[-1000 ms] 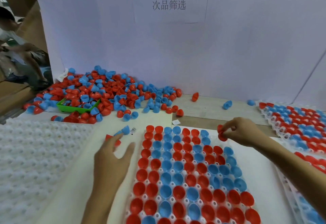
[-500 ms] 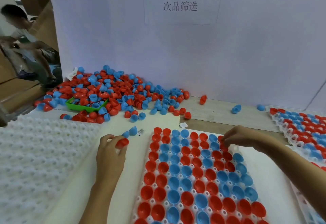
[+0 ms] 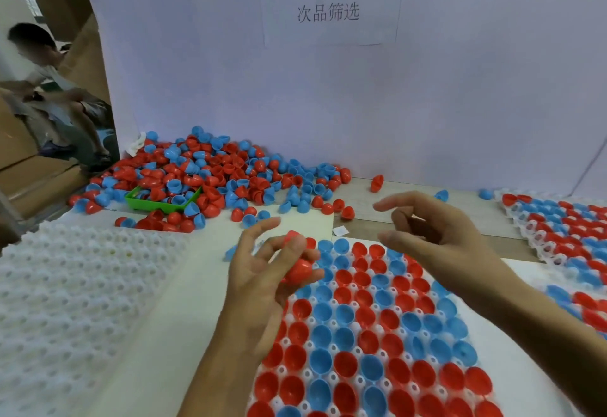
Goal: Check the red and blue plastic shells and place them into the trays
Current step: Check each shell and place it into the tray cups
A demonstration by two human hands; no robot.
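The left hand (image 3: 262, 272) pinches a red shell (image 3: 297, 270) between thumb and fingers, held above the near-left corner of the filled tray (image 3: 371, 324). The right hand (image 3: 437, 236) hangs over the tray's far edge, fingers loosely spread and holding nothing. Red and blue shells sit in the tray's cups in rows. Left of the tray lies an empty white tray (image 3: 75, 301); beyond it on the worktop (image 3: 410, 206) is a loose pile of shells (image 3: 210, 173) around a green bin (image 3: 164, 199). Right of the tray sits another filled tray (image 3: 565, 222).
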